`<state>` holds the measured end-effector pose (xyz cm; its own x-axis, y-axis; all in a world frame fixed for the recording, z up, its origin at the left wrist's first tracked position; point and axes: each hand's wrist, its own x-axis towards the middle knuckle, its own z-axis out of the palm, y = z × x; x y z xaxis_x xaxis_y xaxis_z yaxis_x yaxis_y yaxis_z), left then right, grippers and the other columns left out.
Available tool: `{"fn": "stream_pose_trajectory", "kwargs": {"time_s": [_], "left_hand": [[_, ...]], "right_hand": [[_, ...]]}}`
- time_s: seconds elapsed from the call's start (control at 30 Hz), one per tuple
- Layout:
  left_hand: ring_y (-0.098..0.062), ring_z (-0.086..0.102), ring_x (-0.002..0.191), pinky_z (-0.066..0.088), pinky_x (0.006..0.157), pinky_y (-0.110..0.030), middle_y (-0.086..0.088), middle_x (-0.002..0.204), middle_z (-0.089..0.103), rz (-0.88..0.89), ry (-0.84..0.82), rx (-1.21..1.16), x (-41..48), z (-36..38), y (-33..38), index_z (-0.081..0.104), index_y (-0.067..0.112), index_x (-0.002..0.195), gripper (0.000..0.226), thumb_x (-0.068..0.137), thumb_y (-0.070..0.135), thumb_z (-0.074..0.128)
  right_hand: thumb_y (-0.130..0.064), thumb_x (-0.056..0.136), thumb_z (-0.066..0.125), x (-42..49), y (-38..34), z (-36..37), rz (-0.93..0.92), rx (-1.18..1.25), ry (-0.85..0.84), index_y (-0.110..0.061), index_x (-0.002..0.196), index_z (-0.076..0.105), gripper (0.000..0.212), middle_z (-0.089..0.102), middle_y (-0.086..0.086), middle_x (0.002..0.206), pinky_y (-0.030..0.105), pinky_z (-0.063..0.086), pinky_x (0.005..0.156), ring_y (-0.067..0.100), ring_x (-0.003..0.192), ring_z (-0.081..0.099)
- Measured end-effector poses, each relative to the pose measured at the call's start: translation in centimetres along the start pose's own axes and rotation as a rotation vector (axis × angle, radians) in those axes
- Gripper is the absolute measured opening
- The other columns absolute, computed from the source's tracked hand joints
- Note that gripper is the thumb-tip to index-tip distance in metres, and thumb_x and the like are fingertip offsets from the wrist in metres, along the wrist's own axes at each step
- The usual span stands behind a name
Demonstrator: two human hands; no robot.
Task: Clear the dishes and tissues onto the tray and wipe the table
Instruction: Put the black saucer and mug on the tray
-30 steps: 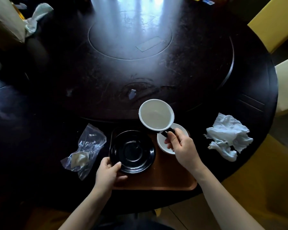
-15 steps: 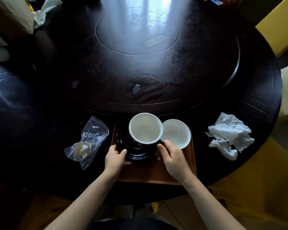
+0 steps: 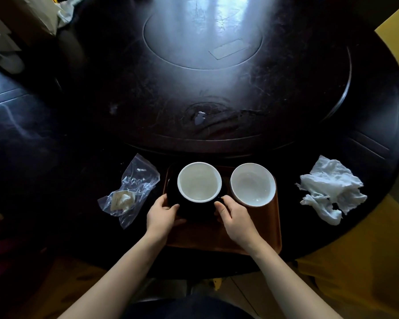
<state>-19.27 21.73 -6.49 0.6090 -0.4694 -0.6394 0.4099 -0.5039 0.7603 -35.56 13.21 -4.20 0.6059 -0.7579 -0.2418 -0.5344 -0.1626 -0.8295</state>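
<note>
The white cup [image 3: 199,182] sits on the black saucer [image 3: 194,207], at the far left of the brown tray [image 3: 251,236]. A white bowl [image 3: 253,184] sits just beside it on the tray, so the dishes look packed close to leave room.

The left hand [image 3: 162,215] curls on the saucer's left edge. The right hand [image 3: 236,217] touches its right side near the cup's handle. Both hands seem to be steadying it.

A crumpled tissue [image 3: 331,192] lies on the dark round table [image 3: 274,100], right of the tray. A clear plastic bag [image 3: 130,189] with a white scrap lies to the left. A small spot [image 3: 199,117] waits for wiping.
</note>
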Motion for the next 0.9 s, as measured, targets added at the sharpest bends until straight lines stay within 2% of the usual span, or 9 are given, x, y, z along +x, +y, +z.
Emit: {"fn": "stream_pose_trajectory", "kwargs": {"time_s": [0.1, 0.2, 0.27, 0.37, 0.47, 0.53, 0.63, 0.73, 0.9], "left_hand": [[-0.019, 0.064, 0.058, 0.055, 0.047, -0.022, -0.013, 0.078, 0.06, 0.013, -0.033, -0.02, -0.1, -0.2, 0.1, 0.049, 0.012, 0.129, 0.046, 0.086, -0.003, 0.052], [-0.013, 0.065, 0.05, 0.056, 0.048, -0.022, -0.009, 0.074, 0.059, 0.012, -0.054, -0.013, -0.1, -0.4, 0.2, 0.05, 0.014, 0.128, 0.047, 0.085, -0.005, 0.052], [-0.018, 0.066, 0.062, 0.058, 0.054, -0.026, -0.009, 0.078, 0.059, 0.02, -0.056, 0.012, 0.0, -0.5, 0.2, 0.05, 0.013, 0.127, 0.047, 0.084, -0.005, 0.054], [-0.031, 0.065, 0.083, 0.058, 0.072, -0.042, -0.01, 0.083, 0.057, 0.024, -0.03, 0.06, 0.3, -0.7, -0.2, 0.046, 0.012, 0.13, 0.051, 0.082, -0.003, 0.058], [-0.035, 0.065, 0.09, 0.055, 0.081, -0.048, -0.014, 0.093, 0.057, 0.04, 0.0, 0.137, 0.3, -1.0, -0.7, 0.042, 0.013, 0.133, 0.058, 0.079, 0.006, 0.064], [-0.029, 0.066, 0.088, 0.055, 0.083, -0.044, -0.012, 0.094, 0.06, 0.091, 0.03, 0.207, 0.1, -1.1, -0.8, 0.044, 0.012, 0.132, 0.058, 0.078, 0.011, 0.066], [-0.022, 0.065, 0.086, 0.052, 0.084, -0.038, -0.007, 0.091, 0.065, 0.18, 0.099, 0.386, -0.4, -1.2, -0.7, 0.048, 0.012, 0.128, 0.054, 0.078, 0.017, 0.068], [-0.021, 0.066, 0.084, 0.052, 0.086, -0.039, -0.005, 0.087, 0.067, 0.192, 0.119, 0.385, -0.8, -1.2, -0.5, 0.05, 0.013, 0.126, 0.053, 0.077, 0.019, 0.069], [-0.02, 0.063, 0.085, 0.049, 0.086, -0.032, 0.0, 0.081, 0.061, 0.223, 0.153, 0.44, -1.3, -0.9, -0.2, 0.051, 0.011, 0.126, 0.052, 0.078, 0.017, 0.068]], "right_hand": [[-0.029, 0.096, 0.045, 0.5, -0.2, 0.0, -0.008, -0.045, -0.016, -0.006, 0.081, 0.05, 0.028, 0.061, 0.014, 0.075, 0.042, 0.046, 0.065, 0.026, 0.07, 0.058], [-0.028, 0.096, 0.046, 0.9, -0.5, -0.2, -0.023, -0.097, -0.037, -0.007, 0.084, 0.051, 0.025, 0.06, 0.009, 0.075, 0.036, 0.044, 0.063, 0.023, 0.07, 0.056], [-0.027, 0.095, 0.048, 1.2, -0.6, -0.4, -0.031, -0.145, -0.026, -0.008, 0.089, 0.055, 0.021, 0.06, 0.004, 0.077, 0.028, 0.04, 0.063, 0.02, 0.072, 0.055], [-0.026, 0.094, 0.05, 1.2, -0.6, -0.6, -0.004, -0.155, 0.044, -0.009, 0.098, 0.058, 0.019, 0.058, -0.002, 0.074, 0.02, 0.039, 0.06, 0.014, 0.07, 0.054], [-0.026, 0.093, 0.053, 0.8, -0.6, 0.0, 0.034, -0.111, 0.135, -0.01, 0.106, 0.056, 0.021, 0.055, -0.005, 0.079, 0.018, 0.035, 0.061, 0.011, 0.073, 0.051], [-0.026, 0.092, 0.055, 0.7, -0.5, 0.6, 0.076, -0.056, 0.189, -0.008, 0.106, 0.055, 0.022, 0.058, 0.001, 0.087, 0.023, 0.036, 0.069, 0.016, 0.082, 0.053], [-0.026, 0.091, 0.056, 0.7, -0.4, 1.3, 0.149, 0.035, 0.238, -0.009, 0.106, 0.056, 0.022, 0.064, 0.008, 0.09, 0.026, 0.041, 0.069, 0.022, 0.085, 0.059], [-0.026, 0.09, 0.057, 1.1, -0.2, 1.8, 0.177, 0.077, 0.294, -0.009, 0.109, 0.057, 0.026, 0.067, 0.012, 0.091, 0.032, 0.049, 0.073, 0.025, 0.086, 0.063], [-0.027, 0.088, 0.059, 1.2, -0.1, 2.6, 0.198, 0.142, 0.365, -0.01, 0.11, 0.058, 0.028, 0.068, 0.012, 0.09, 0.04, 0.054, 0.079, 0.026, 0.085, 0.066]]}}
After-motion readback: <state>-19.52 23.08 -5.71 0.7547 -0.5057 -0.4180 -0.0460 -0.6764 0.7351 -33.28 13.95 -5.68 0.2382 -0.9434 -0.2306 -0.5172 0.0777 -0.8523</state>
